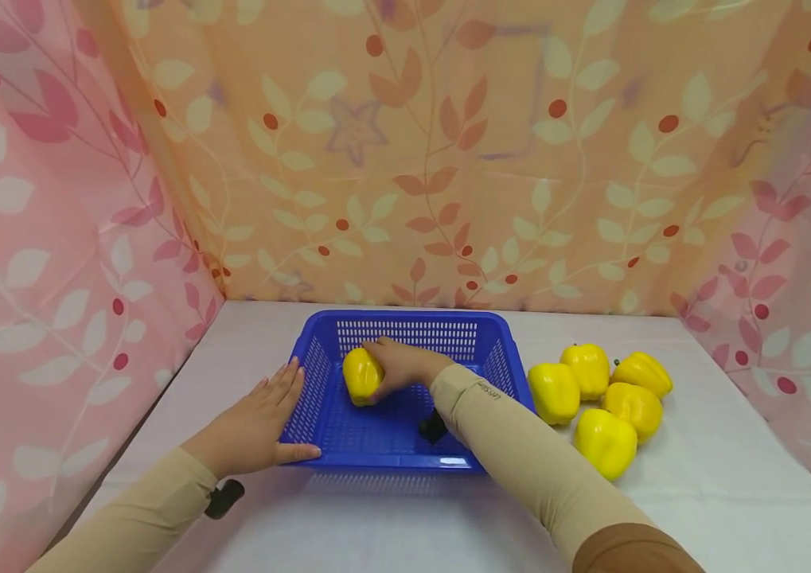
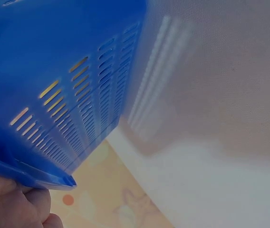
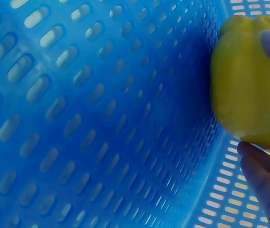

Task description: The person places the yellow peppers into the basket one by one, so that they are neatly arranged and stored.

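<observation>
A yellow bell pepper [image 1: 363,376] is inside the blue plastic basket [image 1: 405,461], near its left wall. My right hand [image 1: 405,368] grips this pepper from the right, with the thumb on the near side and fingers at the far side. In the right wrist view, the pepper [image 3: 249,85] is pinched between fingertips just above the slotted basket floor. My left hand [image 1: 255,422] rests on the basket's near left corner, fingers stretched along the left rim and thumb on the front rim. From the left wrist, the basket's slotted outer wall [image 2: 78,28] shows, with fingers at its rim.
Several more yellow bell peppers [image 1: 606,442] lie in a group on the white tabletop [image 1: 720,477], right of the basket. Floral curtains [image 1: 448,159] stand behind the table and along both sides.
</observation>
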{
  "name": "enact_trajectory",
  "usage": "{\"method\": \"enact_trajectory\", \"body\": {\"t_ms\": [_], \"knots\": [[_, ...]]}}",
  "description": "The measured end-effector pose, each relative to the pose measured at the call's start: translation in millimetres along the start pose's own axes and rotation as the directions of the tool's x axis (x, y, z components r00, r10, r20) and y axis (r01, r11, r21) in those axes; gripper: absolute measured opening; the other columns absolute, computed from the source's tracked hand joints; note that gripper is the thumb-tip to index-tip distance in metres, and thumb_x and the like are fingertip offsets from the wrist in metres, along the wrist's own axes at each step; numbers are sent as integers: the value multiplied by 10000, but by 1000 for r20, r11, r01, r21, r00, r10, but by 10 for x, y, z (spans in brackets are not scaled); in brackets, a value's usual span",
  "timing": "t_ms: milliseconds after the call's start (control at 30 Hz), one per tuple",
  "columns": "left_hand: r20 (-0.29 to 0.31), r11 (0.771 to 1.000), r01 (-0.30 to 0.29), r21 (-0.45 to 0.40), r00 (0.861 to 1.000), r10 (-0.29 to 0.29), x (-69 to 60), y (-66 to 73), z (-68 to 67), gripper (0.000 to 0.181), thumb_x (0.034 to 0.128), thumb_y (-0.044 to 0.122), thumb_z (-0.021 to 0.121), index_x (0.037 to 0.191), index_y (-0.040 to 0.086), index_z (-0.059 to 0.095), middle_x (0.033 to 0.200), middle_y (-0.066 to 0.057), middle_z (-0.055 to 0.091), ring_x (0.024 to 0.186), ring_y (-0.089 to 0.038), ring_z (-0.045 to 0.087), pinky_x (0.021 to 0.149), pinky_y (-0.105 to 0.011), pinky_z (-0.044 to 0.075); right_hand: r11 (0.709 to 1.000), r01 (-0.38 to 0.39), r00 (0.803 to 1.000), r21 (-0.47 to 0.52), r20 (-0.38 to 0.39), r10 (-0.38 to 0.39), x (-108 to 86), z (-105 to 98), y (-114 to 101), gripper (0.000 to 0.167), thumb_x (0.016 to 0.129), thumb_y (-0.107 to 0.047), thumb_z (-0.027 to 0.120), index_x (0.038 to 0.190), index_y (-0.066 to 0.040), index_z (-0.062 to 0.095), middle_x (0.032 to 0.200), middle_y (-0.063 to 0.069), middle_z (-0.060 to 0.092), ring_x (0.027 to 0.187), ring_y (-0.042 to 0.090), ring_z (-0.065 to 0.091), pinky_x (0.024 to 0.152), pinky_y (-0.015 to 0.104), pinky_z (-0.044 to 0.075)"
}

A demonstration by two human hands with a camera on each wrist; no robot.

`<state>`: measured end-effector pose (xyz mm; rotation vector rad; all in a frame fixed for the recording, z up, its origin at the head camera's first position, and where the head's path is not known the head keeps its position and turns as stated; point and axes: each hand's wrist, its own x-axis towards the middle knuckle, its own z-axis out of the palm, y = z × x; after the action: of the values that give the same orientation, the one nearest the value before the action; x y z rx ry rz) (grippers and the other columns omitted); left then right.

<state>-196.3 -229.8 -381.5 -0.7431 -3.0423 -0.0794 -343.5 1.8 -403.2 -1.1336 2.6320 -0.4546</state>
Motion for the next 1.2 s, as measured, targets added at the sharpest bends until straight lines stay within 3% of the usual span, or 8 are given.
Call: {"method": "enact_trajectory", "body": {"t_ms": [400, 733, 1200], "knots": [[13, 1000, 10, 0, 1000, -10, -6, -25, 28, 1111, 736, 774, 420, 1425, -63, 174, 1501, -227, 79, 1376, -363, 108, 1078, -531, 169, 999, -26, 996, -45, -91, 22, 33, 20, 0, 917, 668, -331, 817, 1385, -19, 338, 1219, 160, 427, 1034, 220, 488, 965, 312, 403], [5, 1000, 6, 9, 1000, -6, 8, -39, 43, 1092, 746, 748, 455, 1429, -55, 169, 1505, -216, 74, 1378, -355, 106, 1081, -525, 166, 998, -26, 994, -49, -110, 20, 59, 13, 65, 935, 646, -347, 828, 1384, -21, 355, 1169, 141, 468, 1023, 212, 487, 968, 311, 398], [2, 1000, 9, 6, 1000, -9, 7, -22, 31, 1094, 741, 742, 471, 1425, -60, 179, 1501, -223, 90, 1374, -363, 121, 1076, -533, 174, 998, -9, 992, -57, -126, 1, 41, -82, 61, 822, 699, -335, 794, 1360, -29, 413, 1175, 128, 474, 1033, 205, 478, 982, 305, 386]]}}
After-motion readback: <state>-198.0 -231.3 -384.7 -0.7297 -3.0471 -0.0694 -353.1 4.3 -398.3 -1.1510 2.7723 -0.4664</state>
